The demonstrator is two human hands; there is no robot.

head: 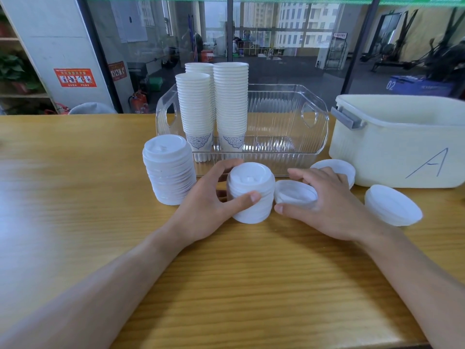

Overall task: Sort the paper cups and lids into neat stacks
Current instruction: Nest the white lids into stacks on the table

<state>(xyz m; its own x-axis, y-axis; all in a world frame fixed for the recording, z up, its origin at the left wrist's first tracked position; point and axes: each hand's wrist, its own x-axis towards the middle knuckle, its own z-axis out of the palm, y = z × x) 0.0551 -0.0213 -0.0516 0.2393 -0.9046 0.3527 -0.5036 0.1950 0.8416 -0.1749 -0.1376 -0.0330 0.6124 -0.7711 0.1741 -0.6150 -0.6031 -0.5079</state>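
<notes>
At the table's (75, 197) centre, a short lid stack (250, 192) is clasped by the left hand (208, 205); at its 3 o'clock, a loose lid (294, 193) is pinched by the right hand (324, 202). Thin, light, flexible plastic is judged likely — rims are best held, gently, since such stacks topple.

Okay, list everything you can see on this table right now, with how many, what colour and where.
cup stacks: three, white with blue pattern, standing in the clear bin's left part
clear bin: one, transparent, table centre back
tall lid stack: one, white, left of the hands
short lid stack: one, white, table centre
loose lids: three, white, right of the short stack
tub: one, cream, marked A, right
table: one, wood
left hand: grips the short lid stack
right hand: holds one loose lid
</notes>
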